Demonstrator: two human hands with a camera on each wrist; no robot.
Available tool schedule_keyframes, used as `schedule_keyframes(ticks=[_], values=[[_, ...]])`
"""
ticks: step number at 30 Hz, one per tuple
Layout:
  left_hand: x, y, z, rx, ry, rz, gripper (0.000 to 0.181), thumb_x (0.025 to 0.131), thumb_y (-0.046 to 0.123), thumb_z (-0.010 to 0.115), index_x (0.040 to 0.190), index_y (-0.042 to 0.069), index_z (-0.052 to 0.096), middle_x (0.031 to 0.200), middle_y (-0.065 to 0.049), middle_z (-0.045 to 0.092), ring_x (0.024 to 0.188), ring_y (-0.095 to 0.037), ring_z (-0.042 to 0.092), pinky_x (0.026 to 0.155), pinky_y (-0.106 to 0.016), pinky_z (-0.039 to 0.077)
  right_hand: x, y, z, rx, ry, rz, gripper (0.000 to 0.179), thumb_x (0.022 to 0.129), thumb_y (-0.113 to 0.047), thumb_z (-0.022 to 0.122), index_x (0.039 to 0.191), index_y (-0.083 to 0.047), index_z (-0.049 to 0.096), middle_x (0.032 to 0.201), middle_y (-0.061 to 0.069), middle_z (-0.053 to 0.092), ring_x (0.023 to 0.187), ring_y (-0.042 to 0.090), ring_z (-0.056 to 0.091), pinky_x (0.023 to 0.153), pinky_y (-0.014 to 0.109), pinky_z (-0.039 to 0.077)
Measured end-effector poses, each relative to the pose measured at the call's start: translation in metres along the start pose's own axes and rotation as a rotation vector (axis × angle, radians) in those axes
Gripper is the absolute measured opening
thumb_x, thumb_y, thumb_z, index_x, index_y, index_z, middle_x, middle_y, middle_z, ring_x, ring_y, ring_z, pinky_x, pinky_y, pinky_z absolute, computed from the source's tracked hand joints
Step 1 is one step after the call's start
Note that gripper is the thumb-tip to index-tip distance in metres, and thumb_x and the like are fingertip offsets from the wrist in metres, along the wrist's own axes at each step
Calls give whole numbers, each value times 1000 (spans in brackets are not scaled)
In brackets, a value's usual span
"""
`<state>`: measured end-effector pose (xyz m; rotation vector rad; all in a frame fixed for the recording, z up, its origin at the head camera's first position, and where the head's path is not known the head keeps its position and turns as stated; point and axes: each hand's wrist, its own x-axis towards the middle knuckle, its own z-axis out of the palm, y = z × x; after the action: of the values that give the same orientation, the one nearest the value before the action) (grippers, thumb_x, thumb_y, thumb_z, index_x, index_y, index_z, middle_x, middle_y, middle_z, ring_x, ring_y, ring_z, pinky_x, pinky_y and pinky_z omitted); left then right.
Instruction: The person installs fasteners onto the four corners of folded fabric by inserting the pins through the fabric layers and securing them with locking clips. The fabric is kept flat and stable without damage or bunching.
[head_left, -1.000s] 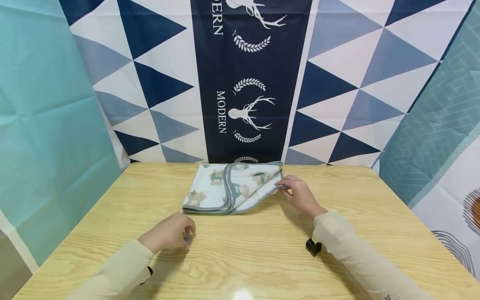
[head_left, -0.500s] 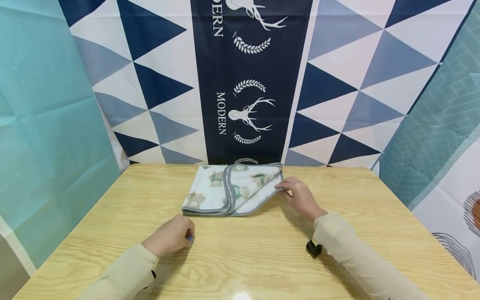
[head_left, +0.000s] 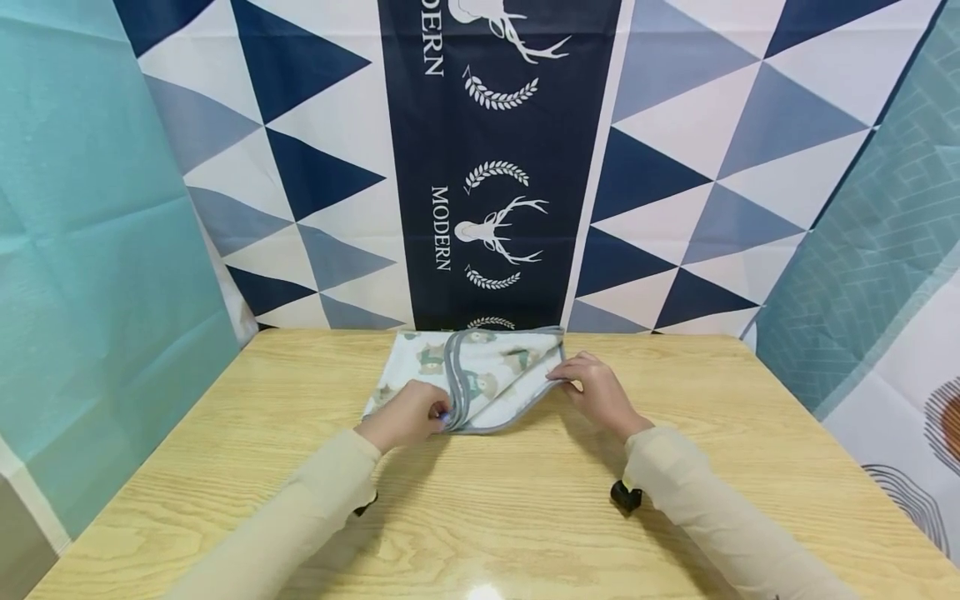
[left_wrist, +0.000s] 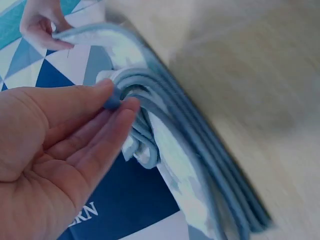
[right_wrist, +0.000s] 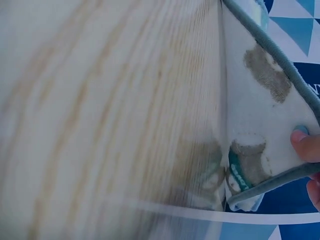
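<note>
A folded white blanket point(head_left: 487, 362) with a bear print and grey-blue binding lies at the back of the table. My left hand point(head_left: 408, 412) is at its front edge, by the turned-back fold. In the left wrist view the thumb and fingertips of that hand point(left_wrist: 70, 130) pinch at the curled binding point(left_wrist: 135, 75), with a bit of blue between them. My right hand point(head_left: 596, 392) pinches the blanket's right front edge and holds it raised. The right wrist view shows the thumb point(right_wrist: 307, 145) on the white cloth just above the binding, other fingers below it.
The wooden table point(head_left: 510, 500) runs back to a hanging cloth point(head_left: 495, 167) with triangles and deer prints. A teal cloth point(head_left: 97, 250) hangs at the left, and patterned fabric point(head_left: 892, 292) at the right.
My left hand has moved from the bare table forward and right to the blanket's front edge. The right hand keeps its hold on the raised edge, almost still.
</note>
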<state>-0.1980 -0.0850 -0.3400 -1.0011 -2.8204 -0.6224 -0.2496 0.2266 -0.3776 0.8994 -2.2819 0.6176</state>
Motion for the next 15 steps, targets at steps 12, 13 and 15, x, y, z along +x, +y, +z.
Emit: schedule_keyframes(ticks=[12,13,15], values=[[66,13,15,-109,-15,-140,9,80,0,72,89,1,71,87,-11,73,81,-18,67,76,-28,55,-1,-2,-1,-13,-15,7,22,72,6,77,89,-8,77,86,4,76,81,19,63,73,34,54],[70,15,15,-108,-9,-145,9,80,-1,72,88,2,71,86,-11,73,81,-19,67,76,-28,54,0,-3,-1,-14,-16,10,22,72,6,77,89,-8,77,86,4,76,81,19,63,73,34,55],[77,17,14,-113,-3,-148,9,79,-2,71,88,1,71,86,-10,73,81,-19,68,77,-27,54,1,-4,-2,-16,-15,13,22,72,6,77,89,-8,77,86,4,76,82,19,63,74,35,55]])
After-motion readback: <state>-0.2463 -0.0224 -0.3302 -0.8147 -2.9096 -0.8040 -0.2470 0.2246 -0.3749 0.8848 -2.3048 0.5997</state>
